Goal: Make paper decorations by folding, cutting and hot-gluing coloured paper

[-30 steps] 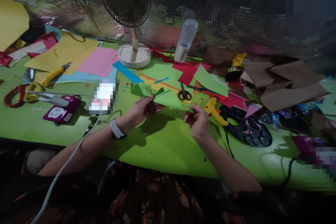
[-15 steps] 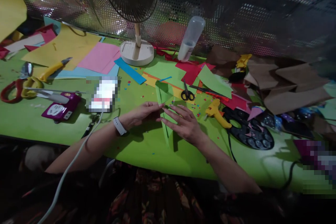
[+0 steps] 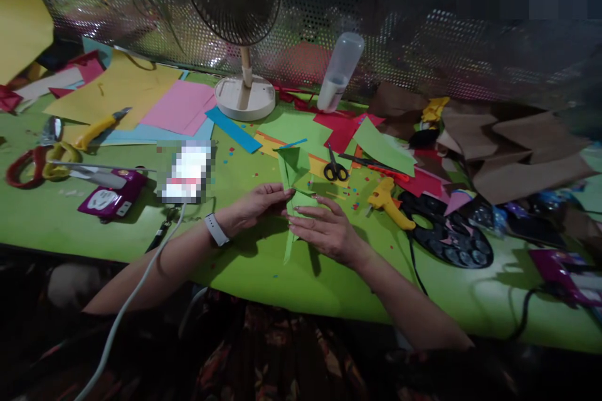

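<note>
A folded piece of green paper (image 3: 296,166) is held upright between my two hands above the green table. My left hand (image 3: 261,203) pinches its left edge between thumb and fingers; a watch with a pale strap (image 3: 216,230) is on that wrist. On the other side, my right hand (image 3: 329,229) lies against the lower part of the paper, its fingers reaching across and its thumb hidden. Small black scissors (image 3: 335,170) lie just beyond the right hand. A yellow glue gun (image 3: 391,203) rests to its right.
A white fan (image 3: 244,100) and a clear bottle (image 3: 341,69) stand at the back. To the left lie a phone (image 3: 187,169) with a cable, a purple power strip (image 3: 113,194) and large scissors (image 3: 28,166). A black palette (image 3: 451,232) and brown paper (image 3: 517,144) are on the right.
The green paper has opened out and turned slightly in my hands, its folded flaps showing more. My right fingers have shifted a little lower along it. My left hand keeps its pinch.
</note>
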Tool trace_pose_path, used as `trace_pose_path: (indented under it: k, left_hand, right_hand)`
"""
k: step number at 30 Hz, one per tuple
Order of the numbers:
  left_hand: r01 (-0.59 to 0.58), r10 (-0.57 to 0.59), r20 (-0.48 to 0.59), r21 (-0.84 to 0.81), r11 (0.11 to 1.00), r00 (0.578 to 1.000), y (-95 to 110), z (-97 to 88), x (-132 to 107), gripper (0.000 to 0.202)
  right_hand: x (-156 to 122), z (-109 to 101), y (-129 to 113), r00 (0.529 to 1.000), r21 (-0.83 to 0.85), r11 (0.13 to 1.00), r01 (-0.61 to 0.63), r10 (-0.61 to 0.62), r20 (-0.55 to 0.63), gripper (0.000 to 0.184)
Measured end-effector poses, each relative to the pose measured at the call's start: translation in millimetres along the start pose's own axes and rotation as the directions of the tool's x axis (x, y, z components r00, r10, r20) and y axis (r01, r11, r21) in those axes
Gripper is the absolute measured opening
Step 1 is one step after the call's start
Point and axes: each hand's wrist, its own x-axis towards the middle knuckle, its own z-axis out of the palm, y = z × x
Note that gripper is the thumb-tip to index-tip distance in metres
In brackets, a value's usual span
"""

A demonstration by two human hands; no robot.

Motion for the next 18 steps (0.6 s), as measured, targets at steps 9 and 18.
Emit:
trace_pose_path:
  k: [9,18]
  left_hand:
    - [-0.03,0.025,-0.034,-0.14,0.99,0.999,-10.0,10.1,2.0,0.013]
    - [-0.059,0.051,-0.05,-0.154,0.986,0.997,-12.6,6.2,1.6,0.019]
  right_hand:
    - [0.6,7.9,-1.6,0.929,0.15,0.932,-0.33,0.349,-0.123,0.016]
    - [0.2,3.6,-3.1,0.955,0.162,0.945,-0.284,0.294,-0.046,0.019]
